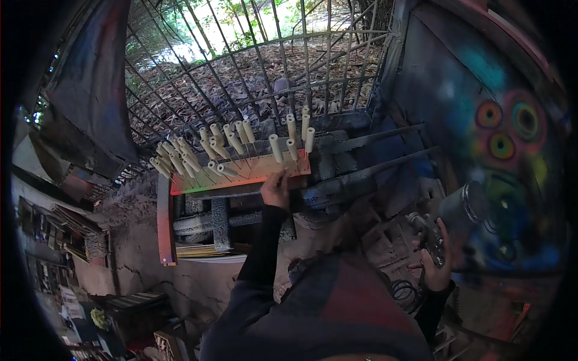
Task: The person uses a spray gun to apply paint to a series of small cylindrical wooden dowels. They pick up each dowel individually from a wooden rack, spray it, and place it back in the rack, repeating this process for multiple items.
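Observation:
A long board (247, 171), tinted orange, yellow and green, bears several pale cylindrical pieces (180, 154) on thin sticks, mostly crowded at its left and middle. My left hand (276, 191) is at the board's front edge toward the right, thumb and fingers pinched together. Right above those fingers stands one pale cylinder (276, 148); whether its stick is between them I cannot make out. Off to the right, my right hand (436, 262) is wrapped round a metal spray gun (428, 236). A grey cup (462, 206) sits on the gun, pointing up and right.
Beneath the board is a dark, paint-crusted frame (221, 225), with an orange-red strip (165, 222) at its left. Metal bars (265, 72) close the far side, with dry leaves beyond. A paint-spattered panel (512, 156) stands at right. A coiled hose (404, 291) lies near my right forearm.

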A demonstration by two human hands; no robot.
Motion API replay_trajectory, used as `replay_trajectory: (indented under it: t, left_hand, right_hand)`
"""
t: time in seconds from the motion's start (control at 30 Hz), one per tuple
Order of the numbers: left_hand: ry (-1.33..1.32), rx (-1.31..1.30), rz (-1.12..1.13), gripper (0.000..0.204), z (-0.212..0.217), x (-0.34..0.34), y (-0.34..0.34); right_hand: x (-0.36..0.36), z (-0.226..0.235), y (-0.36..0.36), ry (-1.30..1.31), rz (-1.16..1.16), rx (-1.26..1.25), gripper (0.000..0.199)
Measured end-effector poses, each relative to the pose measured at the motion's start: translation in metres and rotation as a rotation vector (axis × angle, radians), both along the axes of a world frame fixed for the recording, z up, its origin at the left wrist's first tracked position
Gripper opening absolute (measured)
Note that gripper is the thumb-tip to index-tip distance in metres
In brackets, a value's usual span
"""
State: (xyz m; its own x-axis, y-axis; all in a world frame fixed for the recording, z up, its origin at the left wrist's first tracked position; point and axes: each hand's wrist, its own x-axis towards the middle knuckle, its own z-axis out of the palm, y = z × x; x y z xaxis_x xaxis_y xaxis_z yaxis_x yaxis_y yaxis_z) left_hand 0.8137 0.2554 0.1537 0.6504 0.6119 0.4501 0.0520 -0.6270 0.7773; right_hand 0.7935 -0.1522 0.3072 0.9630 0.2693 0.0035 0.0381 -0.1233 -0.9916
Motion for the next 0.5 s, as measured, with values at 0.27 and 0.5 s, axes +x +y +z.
replay_trajectory:
  t: [0.27,0.5]
  left_hand:
    - [0.07,-0.023,-0.034,0.014,-0.028,0.065,0.079]
    - [0.175,-0.14,-0.081,0.016,-0.031,0.086,0.087]
  right_hand:
    - [-0.004,0.001,0.009,0.072,0.022,-0.031,0.07]
    - [-0.007,-0.003,0.011,0.094,0.011,-0.017,0.073]
